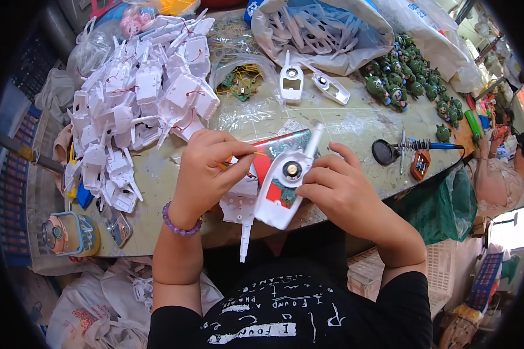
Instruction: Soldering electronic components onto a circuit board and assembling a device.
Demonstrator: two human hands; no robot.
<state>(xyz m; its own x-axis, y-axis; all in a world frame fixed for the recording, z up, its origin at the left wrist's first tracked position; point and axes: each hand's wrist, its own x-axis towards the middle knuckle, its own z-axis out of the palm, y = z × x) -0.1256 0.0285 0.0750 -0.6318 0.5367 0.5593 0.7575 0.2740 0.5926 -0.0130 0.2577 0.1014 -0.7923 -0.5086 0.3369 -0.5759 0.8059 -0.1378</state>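
My left hand (212, 168), a purple bead bracelet at its wrist, is closed in a pinch on thin yellow and red wires. My right hand (335, 183) grips the edge of a white plastic casing half (271, 212) with a long antenna-like stem. A round speaker (292, 169) sits in this casing, and a green circuit board (286, 195) shows at its opening. Under my left hand lies another white casing half (237, 210), its stem pointing toward me. Behind the held casing is a flat red and dark glossy object (297, 138).
At left is a heap of white casings (134, 87). A bag of circuit boards (241, 81), two casings with speakers (291, 81) and a bag of pale frames (320, 35) lie farther back. Green figures (404, 72) and a blue-handled soldering iron (442, 145) are right; a bottle (70, 232) is left.
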